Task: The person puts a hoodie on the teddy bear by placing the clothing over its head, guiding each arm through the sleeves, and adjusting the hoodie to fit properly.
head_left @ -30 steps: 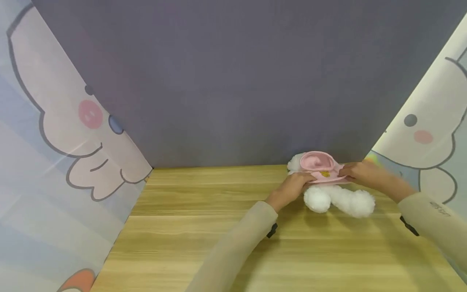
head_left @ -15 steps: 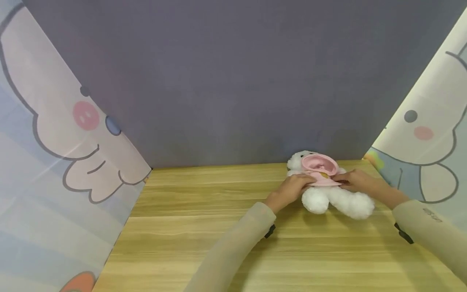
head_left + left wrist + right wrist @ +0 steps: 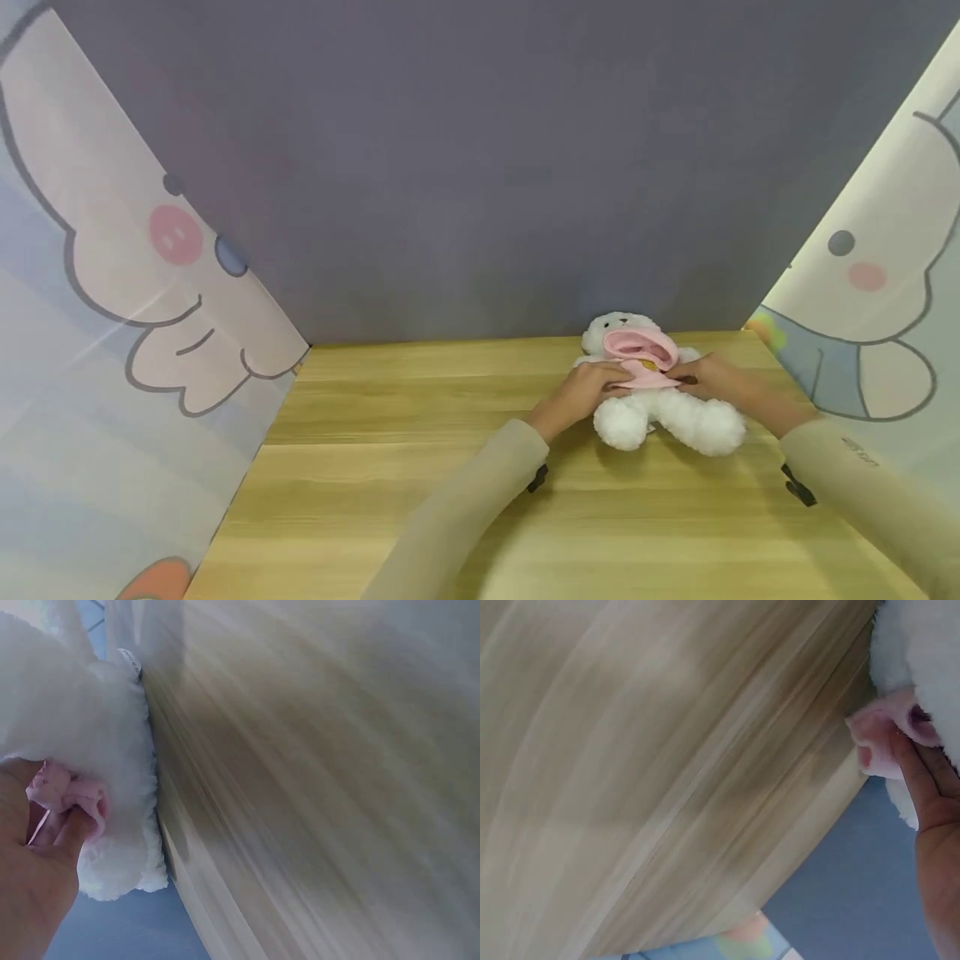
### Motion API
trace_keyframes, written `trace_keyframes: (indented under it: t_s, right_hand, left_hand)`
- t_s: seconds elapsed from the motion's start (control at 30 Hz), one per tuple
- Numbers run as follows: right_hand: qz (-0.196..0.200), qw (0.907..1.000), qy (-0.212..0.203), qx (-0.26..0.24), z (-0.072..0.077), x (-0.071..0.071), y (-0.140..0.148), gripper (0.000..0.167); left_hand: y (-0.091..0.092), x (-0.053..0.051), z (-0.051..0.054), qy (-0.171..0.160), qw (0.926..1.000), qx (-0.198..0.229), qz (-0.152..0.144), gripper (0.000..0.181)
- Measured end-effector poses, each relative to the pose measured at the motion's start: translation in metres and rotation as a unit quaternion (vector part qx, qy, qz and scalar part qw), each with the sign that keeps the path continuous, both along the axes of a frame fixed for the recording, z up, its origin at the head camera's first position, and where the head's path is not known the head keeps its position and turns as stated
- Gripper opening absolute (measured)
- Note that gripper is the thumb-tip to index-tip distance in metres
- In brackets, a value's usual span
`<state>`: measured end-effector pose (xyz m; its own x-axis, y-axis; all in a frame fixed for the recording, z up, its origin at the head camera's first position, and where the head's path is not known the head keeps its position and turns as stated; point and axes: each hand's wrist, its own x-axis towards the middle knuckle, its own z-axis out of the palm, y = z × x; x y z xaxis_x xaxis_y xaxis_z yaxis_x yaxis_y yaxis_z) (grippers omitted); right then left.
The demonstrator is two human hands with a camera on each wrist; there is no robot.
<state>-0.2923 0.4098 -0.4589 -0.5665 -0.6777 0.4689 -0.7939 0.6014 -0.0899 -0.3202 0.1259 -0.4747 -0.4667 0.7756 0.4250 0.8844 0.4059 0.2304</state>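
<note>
A fluffy white plush toy lies on its back at the far right of the table, its face towards the wall end and its legs towards me. Around its torso is a pink garment with a yellow patch and a wide folded collar opening. My left hand pinches the garment's left side near the hem. On the opposite side my right hand grips the hem. In the left wrist view, bunched pink cloth sits between thumb and fingers. Fingers reach into the pink cloth in the right wrist view.
The wood-grain table meets a grey upright panel just behind the toy's head. Cartoon-printed sheets stand as a left wall and a right wall.
The toy has shifted slightly left and towards me, and its face has come into view above the collar. Both hands have moved along with it, with the garment lower on its body.
</note>
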Motion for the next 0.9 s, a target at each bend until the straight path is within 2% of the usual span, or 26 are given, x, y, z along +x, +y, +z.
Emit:
trace_keyframes:
  t_s: [0.1, 0.2, 0.3, 0.4, 0.47, 0.53, 0.67, 0.9]
  right_hand:
    - [0.008, 0.9999, -0.01, -0.003, -0.011, 0.002, -0.015, 0.03]
    - [0.008, 0.9997, -0.019, -0.011, -0.011, 0.001, -0.03, 0.026]
    - [-0.002, 0.9985, -0.055, -0.003, -0.002, 0.003, -0.045, 0.021]
    - [-0.011, 0.9934, -0.112, 0.02, 0.005, 0.007, -0.061, 0.017]
    - [-0.003, 0.9883, -0.151, 0.024, 0.004, 0.012, -0.073, 0.016]
    - [0.003, 0.9855, -0.168, 0.022, 0.002, 0.014, -0.084, 0.015]
    - [0.018, 0.9862, -0.164, 0.008, 0.003, 0.015, -0.102, 0.016]
    - [0.046, 0.9876, -0.15, -0.004, 0.006, 0.014, -0.123, 0.018]
  left_hand:
    - [-0.016, 0.007, -0.009, -0.018, 0.9996, 0.021, -0.003, 0.031]
    - [-0.03, 0.007, -0.008, -0.028, 0.999, 0.035, -0.006, 0.03]
    - [-0.043, 0.004, -0.003, -0.029, 0.9989, 0.036, -0.011, 0.03]
    - [-0.057, 0.002, 0.0, -0.038, 0.9989, 0.022, -0.014, 0.03]
    - [-0.07, 0.005, -0.004, -0.049, 0.9987, 0.008, -0.016, 0.031]
    - [-0.082, 0.008, -0.006, -0.059, 0.9981, -0.001, -0.017, 0.031]
    - [-0.101, 0.012, -0.005, -0.066, 0.9975, 0.006, -0.022, 0.03]
    - [-0.129, 0.016, -0.001, -0.105, 0.994, 0.024, -0.022, 0.029]
